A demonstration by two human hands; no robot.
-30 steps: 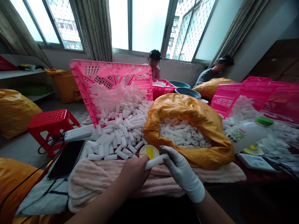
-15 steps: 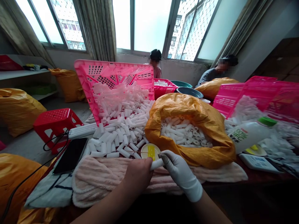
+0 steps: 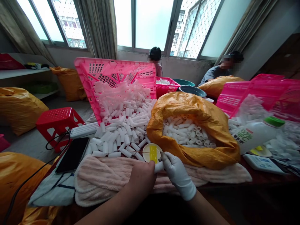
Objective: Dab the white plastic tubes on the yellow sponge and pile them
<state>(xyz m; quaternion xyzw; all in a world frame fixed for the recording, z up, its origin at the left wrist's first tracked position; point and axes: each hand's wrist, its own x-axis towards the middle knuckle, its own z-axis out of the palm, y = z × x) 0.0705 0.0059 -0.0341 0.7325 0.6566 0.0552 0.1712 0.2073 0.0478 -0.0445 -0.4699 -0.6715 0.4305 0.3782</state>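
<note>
My bare left hand [image 3: 142,175] is closed round a short white plastic tube [image 3: 159,167], whose right end sticks out past the thumb. At that end, the fingertips of my right hand [image 3: 177,173], in a white glove, are pinched together against the tube. Whether they also hold something small cannot be made out. Just beyond the hands lies a round pale dish [image 3: 145,152] with a yellow strip [image 3: 153,152] across it and a thin reddish stick [image 3: 138,152] reaching left from it. A pinkish ribbed towel [image 3: 103,178] lies beneath the hands.
Loose white tubes [image 3: 122,134] spill from a tilted pink crate [image 3: 81,67]. To the right, an orange sack [image 3: 173,153] holds more tubes. A phone [image 3: 72,155] lies left; a bottle [image 3: 255,136] and a scale [image 3: 263,163] stand right. Two people sit opposite.
My hands have come slightly nearer me with the tube. The right wrist has swung a little to the left. The view has shifted slightly.
</note>
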